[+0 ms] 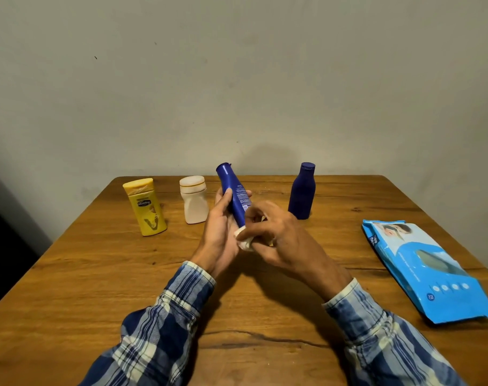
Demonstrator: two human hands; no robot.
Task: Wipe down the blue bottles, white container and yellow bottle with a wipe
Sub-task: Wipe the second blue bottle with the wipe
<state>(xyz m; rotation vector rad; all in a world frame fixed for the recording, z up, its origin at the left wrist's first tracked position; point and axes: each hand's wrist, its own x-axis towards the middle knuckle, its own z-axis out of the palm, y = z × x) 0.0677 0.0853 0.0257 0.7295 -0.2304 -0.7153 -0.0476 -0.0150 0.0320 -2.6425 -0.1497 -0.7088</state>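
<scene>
The left hand (220, 232) gripped a blue bottle (234, 196) above the table (97, 274), thumb and fingers curled round its lower body, cap tilted up and away. The right hand (276, 238) pinched a crumpled wipe (244, 240) against the bottle's bottom end. The yellow bottle (148, 208) and white container (194, 203) stood left of the grip, the second blue bottle (302, 190) right
</scene>
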